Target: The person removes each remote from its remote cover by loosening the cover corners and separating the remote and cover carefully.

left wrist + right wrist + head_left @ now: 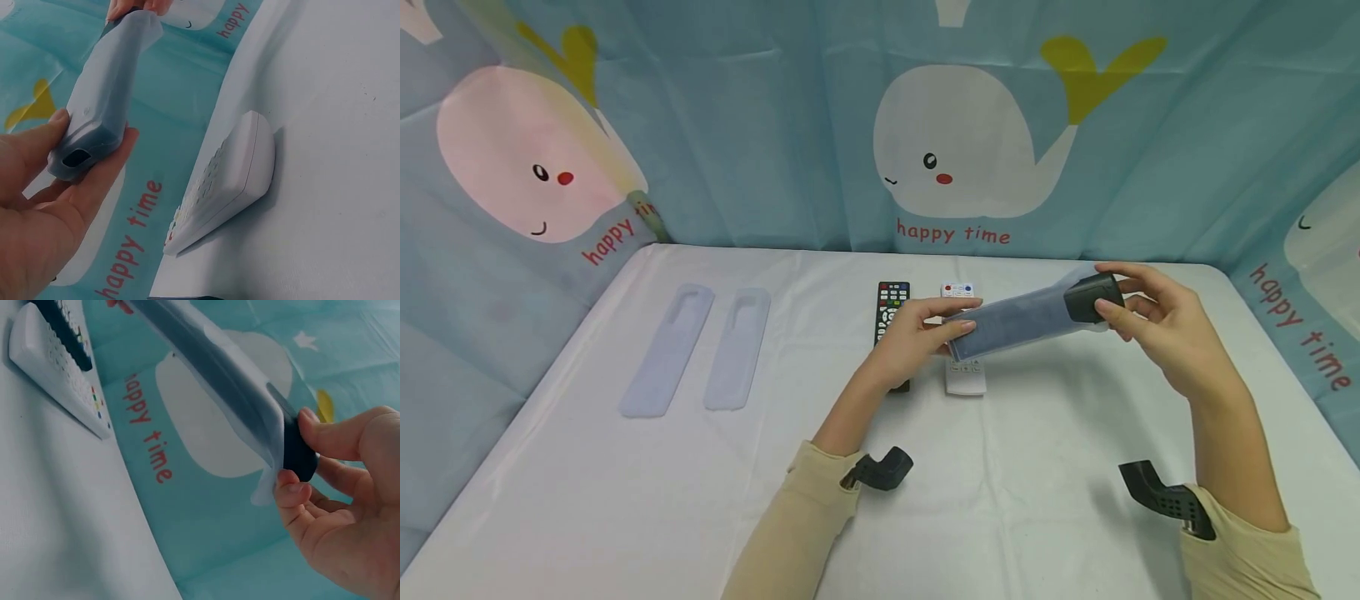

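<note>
A black remote control (1093,298) is held above the table, most of its length inside a translucent silicone cover (1015,321). My left hand (917,333) pinches the covered end between thumb and fingers; a small opening shows in that end of the cover in the left wrist view. At the other end, my right hand (1165,325) grips the bare black part, its thumb on the near face. In the right wrist view, the cover's loose edge (265,487) flares by the fingertips of the right hand (350,500). The remote's button side cannot be made out.
Behind the left hand lie a black remote (892,296) and a white remote (966,379), both partly hidden. Two more translucent covers, a longer one (667,350) and a shorter one (737,350), lie on the white-covered table (587,500) at left. A printed curtain (775,167) borders the table.
</note>
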The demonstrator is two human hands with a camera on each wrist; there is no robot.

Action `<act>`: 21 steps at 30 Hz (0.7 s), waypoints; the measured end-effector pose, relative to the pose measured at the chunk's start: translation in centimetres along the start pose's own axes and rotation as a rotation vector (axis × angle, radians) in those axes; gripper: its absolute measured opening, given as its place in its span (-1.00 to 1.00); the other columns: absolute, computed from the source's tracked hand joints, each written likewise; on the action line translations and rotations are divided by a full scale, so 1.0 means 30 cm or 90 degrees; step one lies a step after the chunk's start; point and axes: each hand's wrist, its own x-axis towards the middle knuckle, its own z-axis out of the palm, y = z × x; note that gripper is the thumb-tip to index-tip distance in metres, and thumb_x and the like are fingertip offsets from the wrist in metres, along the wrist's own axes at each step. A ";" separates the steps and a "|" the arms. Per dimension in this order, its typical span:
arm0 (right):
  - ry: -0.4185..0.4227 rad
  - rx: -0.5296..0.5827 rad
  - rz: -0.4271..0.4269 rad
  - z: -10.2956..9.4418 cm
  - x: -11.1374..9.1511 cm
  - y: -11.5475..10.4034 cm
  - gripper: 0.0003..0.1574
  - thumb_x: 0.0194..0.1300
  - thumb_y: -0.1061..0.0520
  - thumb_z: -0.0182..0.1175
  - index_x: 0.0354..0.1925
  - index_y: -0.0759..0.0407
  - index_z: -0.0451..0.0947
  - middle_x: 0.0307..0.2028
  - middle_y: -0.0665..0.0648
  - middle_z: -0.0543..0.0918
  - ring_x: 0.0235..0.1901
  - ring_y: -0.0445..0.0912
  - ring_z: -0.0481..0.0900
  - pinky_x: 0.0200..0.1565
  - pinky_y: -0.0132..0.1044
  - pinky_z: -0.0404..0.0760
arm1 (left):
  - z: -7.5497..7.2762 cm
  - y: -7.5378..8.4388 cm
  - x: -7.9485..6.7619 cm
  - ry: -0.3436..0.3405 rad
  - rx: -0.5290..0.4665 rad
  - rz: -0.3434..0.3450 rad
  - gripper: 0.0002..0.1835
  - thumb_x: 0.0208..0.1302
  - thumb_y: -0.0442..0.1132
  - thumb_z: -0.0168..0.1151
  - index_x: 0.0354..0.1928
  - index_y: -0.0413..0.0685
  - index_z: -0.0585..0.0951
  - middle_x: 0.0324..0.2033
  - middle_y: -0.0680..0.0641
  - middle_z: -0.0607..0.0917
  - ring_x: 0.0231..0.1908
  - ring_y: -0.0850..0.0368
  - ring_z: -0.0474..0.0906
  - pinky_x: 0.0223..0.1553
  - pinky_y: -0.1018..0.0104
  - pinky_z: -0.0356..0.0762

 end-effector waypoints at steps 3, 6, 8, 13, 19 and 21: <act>0.009 0.006 0.016 0.006 0.001 -0.003 -0.41 0.53 0.27 0.24 0.41 -0.14 0.50 -0.12 -0.09 0.51 -0.42 -0.27 0.49 -0.36 -0.40 0.37 | -0.007 -0.001 -0.001 0.006 -0.012 0.001 -0.60 0.49 -0.32 0.31 0.32 -0.16 0.66 0.28 -0.15 0.68 -0.01 0.12 0.68 -0.06 0.24 0.76; 0.012 0.014 0.021 0.007 0.001 -0.005 -0.41 0.53 0.28 0.24 0.39 -0.15 0.52 -0.12 -0.08 0.51 -0.44 -0.26 0.48 -0.36 -0.41 0.38 | -0.011 -0.003 -0.001 0.002 -0.026 -0.002 -0.60 0.47 -0.34 0.33 0.30 -0.19 0.67 0.25 -0.17 0.69 -0.02 0.11 0.70 -0.05 0.24 0.77; 0.013 0.017 0.019 0.006 0.001 -0.005 -0.42 0.52 0.29 0.24 0.37 -0.16 0.53 -0.13 -0.08 0.51 -0.44 -0.25 0.48 -0.37 -0.41 0.38 | -0.013 -0.004 -0.001 -0.002 -0.034 -0.004 -0.60 0.46 -0.35 0.34 0.29 -0.21 0.67 0.25 -0.19 0.69 -0.01 0.09 0.71 -0.04 0.23 0.77; 0.015 0.020 0.024 0.002 0.001 -0.004 -0.43 0.53 0.28 0.24 0.37 -0.17 0.53 -0.13 -0.08 0.50 -0.45 -0.26 0.48 -0.34 -0.40 0.35 | -0.016 -0.008 -0.001 -0.008 -0.043 -0.002 -0.59 0.44 -0.37 0.36 0.29 -0.23 0.66 0.28 -0.20 0.67 0.07 0.02 0.72 -0.01 0.20 0.77; 0.016 0.019 0.046 -0.001 0.000 -0.002 -0.44 0.54 0.26 0.23 0.37 -0.19 0.52 -0.09 -0.07 0.49 -0.42 -0.29 0.53 -0.25 -0.44 0.36 | -0.018 -0.011 0.000 -0.011 -0.047 0.001 -0.58 0.44 -0.38 0.36 0.30 -0.25 0.66 0.27 -0.22 0.67 0.10 0.00 0.72 0.02 0.19 0.77; 0.016 0.021 0.050 -0.003 0.000 -0.001 -0.44 0.55 0.25 0.22 0.37 -0.19 0.52 -0.08 -0.08 0.49 -0.41 -0.30 0.55 -0.25 -0.45 0.38 | -0.019 -0.010 0.000 -0.010 -0.047 0.001 -0.59 0.44 -0.38 0.35 0.29 -0.25 0.66 0.27 -0.22 0.68 0.09 0.01 0.72 0.03 0.18 0.77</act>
